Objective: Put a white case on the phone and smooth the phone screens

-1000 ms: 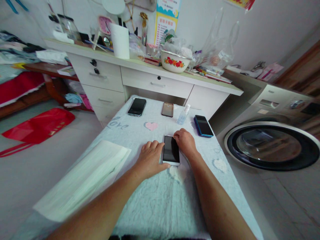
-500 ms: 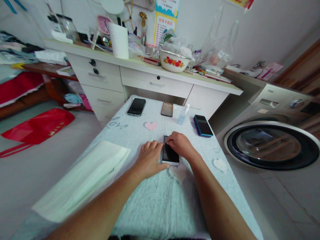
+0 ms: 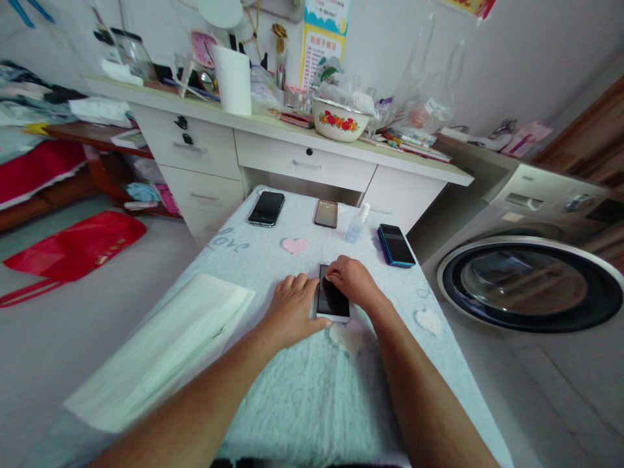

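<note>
A white-framed smartphone (image 3: 333,300) lies face up on the cloth-covered table, its dark screen partly covered by my hands. My left hand (image 3: 295,305) holds it steady from the left, with the thumb along its lower edge and the forefinger against its upper left side. Over the upper part of the screen, the fingers of my right hand (image 3: 350,278) are pinched together and touch the glass. A small pale bit may show at those fingertips, but what it is stays hidden. Beyond the hands stand a clear spray bottle (image 3: 357,224) and a brownish phone case (image 3: 326,213).
A black phone (image 3: 266,208) lies at the far left of the table, a blue-edged phone (image 3: 396,245) at the right. Folded pale paper towels (image 3: 166,351) lie left of my forearm. Behind is a cluttered desk (image 3: 273,123); a washing machine (image 3: 531,247) stands at right.
</note>
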`<move>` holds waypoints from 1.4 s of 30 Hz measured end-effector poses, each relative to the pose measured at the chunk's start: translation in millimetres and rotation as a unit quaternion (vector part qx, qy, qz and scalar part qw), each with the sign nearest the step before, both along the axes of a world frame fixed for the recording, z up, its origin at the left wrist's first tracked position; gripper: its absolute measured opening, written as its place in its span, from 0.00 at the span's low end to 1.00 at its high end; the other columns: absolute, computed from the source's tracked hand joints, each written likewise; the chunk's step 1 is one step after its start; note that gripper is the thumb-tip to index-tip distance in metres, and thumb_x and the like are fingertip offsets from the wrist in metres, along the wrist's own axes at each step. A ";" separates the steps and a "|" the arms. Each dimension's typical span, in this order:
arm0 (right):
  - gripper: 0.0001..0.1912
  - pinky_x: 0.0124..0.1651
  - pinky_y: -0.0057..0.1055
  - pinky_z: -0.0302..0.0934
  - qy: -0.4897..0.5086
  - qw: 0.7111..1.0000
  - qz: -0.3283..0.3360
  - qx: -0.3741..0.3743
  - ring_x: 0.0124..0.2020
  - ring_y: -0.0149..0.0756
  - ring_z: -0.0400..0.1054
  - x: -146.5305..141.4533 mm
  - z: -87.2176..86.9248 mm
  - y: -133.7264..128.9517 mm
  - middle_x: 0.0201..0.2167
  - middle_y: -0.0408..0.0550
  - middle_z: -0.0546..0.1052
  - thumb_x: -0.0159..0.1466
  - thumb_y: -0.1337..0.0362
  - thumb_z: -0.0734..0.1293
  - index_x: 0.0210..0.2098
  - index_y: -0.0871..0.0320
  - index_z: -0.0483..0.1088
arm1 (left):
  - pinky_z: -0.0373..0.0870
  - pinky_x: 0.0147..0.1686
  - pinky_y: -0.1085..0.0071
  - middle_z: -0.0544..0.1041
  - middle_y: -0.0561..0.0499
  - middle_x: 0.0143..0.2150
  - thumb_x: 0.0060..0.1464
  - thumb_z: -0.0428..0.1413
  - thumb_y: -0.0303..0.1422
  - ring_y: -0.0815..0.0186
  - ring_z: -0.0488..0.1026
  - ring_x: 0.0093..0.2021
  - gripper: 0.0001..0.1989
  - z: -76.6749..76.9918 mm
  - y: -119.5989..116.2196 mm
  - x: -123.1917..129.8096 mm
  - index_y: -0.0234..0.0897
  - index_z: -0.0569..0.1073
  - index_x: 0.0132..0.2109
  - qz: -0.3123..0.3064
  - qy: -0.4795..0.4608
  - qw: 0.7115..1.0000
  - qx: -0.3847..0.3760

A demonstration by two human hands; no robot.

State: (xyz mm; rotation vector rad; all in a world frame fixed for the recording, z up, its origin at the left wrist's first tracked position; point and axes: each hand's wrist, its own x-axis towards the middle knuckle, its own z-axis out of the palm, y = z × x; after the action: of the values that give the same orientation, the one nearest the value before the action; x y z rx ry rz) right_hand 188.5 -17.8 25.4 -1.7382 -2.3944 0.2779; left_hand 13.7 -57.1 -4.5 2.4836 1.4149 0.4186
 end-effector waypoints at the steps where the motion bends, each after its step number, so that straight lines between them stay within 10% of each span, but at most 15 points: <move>1: 0.10 0.41 0.24 0.54 -0.005 1.000 -0.010 0.002 0.38 0.31 0.66 0.3 -0.6 0.5 0.35 0.47 0.73 0.62 0.67 0.61 0.36 0.57 0.75 | 0.58 0.49 0.60 0.67 0.46 0.48 0.42 0.59 0.50 0.53 0.62 0.49 0.32 0.0 0.1 0.0 0.41 0.63 0.52 0.001 -0.001 1.000 -0.003; 21: 0.11 0.42 0.25 0.54 -0.023 0.994 -0.098 0.039 0.38 0.32 0.67 7.0 -9.5 6.3 0.37 0.48 0.72 0.63 0.66 0.60 0.37 0.56 0.75 | 0.58 0.49 0.59 0.66 0.45 0.49 0.43 0.58 0.50 0.53 0.61 0.49 0.36 -3.2 0.7 -1.1 0.40 0.60 0.56 -0.006 -0.005 1.000 0.011; 42: 0.08 0.36 0.23 0.54 0.074 0.992 0.105 -0.017 0.30 0.28 0.65 2.3 1.4 -2.8 0.28 0.44 0.73 0.57 0.72 0.63 0.29 0.59 0.74 | 0.59 0.45 0.60 0.67 0.46 0.46 0.42 0.58 0.51 0.54 0.61 0.47 0.31 -2.7 1.0 -0.4 0.40 0.64 0.51 -0.007 0.003 1.000 0.023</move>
State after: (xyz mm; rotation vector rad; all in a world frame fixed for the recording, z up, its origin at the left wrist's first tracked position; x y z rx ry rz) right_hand 190.8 -20.6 26.8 -1.4242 -2.4762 0.4617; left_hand 13.3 -56.1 -7.2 2.5309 1.4061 0.4447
